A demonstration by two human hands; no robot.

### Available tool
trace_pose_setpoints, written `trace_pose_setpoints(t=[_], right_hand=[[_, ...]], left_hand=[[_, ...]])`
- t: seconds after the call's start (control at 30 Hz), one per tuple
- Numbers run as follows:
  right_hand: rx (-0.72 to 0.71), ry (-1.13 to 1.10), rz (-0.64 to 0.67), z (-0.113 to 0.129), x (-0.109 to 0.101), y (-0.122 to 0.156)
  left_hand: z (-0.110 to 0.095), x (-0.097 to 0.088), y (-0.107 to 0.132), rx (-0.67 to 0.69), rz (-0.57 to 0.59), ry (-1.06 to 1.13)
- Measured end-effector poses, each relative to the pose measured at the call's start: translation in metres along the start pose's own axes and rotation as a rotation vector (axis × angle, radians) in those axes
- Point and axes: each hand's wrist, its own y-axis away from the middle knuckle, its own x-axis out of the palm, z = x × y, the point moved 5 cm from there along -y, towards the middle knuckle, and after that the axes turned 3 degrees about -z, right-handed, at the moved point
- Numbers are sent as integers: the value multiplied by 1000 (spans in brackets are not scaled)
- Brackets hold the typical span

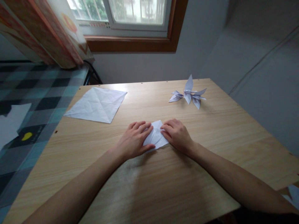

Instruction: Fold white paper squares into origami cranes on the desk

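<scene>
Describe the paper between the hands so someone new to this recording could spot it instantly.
Start at the pale wooden tabletop below the window. Near its middle, the left hand and right hand touch a small white folded paper. Unlike the larger spread sheet and the petalled paper shape farther back, it has fingers on it.

Daylight from the overexposed, pale-framed sliding glass window (137, 12) leaves a sheen on the far part of the light wood-grain tabletop (144, 102), soft shadows nearer the viewer under the bare left hand (133, 140) and bare right hand (178, 135), a dim grey right-hand wall (261, 77), and stretched, soft corners.
</scene>
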Motion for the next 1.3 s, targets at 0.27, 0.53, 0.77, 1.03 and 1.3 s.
trace_pose_setpoints(t=[0.27,0.53,0.77,1.03,1.3], right_hand=[[-372,-180,152,36,3,12],[-293,-84,14,-5,-9,17],[-127,-182,22,-6,-5,12],[-223,-381,11,-2,-3,14],[-285,-331,74,-4,-7,15]], left_hand=[[-1,-1,0,7,-8,-3],[1,1,1,22,0,-13],[0,1,0,10,10,-21],[3,0,1,-27,-41,86],[6,-1,5,-14,-119,96]])
